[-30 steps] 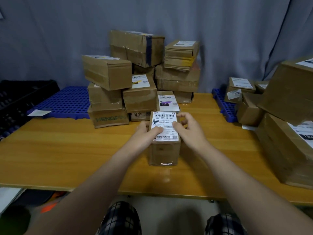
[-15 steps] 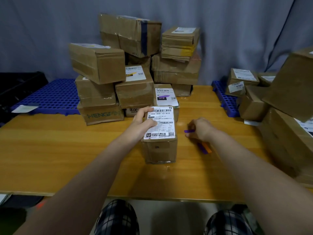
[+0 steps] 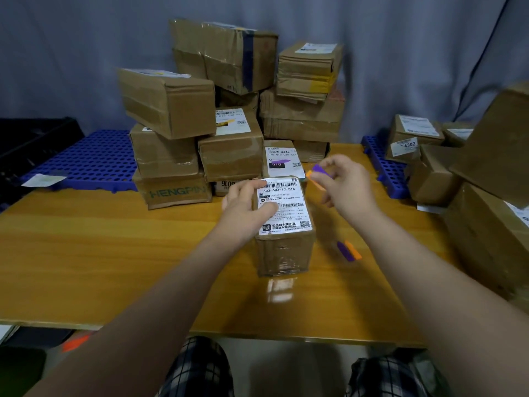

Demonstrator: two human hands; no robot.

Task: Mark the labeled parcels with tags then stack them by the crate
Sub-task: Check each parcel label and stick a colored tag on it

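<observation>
In the middle of the table [image 3: 114, 253]: a brown parcel [image 3: 283, 253] stands on the wood with its white shipping label [image 3: 286, 216] facing up, printed 502-602-12-815.
Left hand [image 3: 246, 207]: lies over the parcel's upper left edge; thumb and forefinger rest flat on the label, the grip spread rather than closed round the box.
Right hand [image 3: 346, 187]: hovers right of the parcel's far end, clear of it; the grip pinches the held tags [image 3: 316, 171], one purple strip and one orange, between thumb and fingertips. This part is blurred.
Spare tags [image 3: 349, 250]: a purple and an orange strip lie side by side on the table, just right of the parcel, below the right hand.
Stack [image 3: 229, 110]: upper centre of the frame, brown boxes piled several high against a grey curtain [image 3: 86, 38]; one at the bottom left reads HENGPIN.
Tagged parcel [image 3: 279, 161]: low, just behind the parcel in hand, with a purple mark across its label; whether the two touch I cannot tell.
Blue panel [image 3: 91, 159]: perforated, left of the stack, with a paper slip [image 3: 43, 179] on its near corner.
Crate [image 3: 31, 141]: black, at the left edge of the frame beside the blue panel.
Right pile [image 3: 486, 224]: larger boxes fill the right edge of the frame.
</observation>
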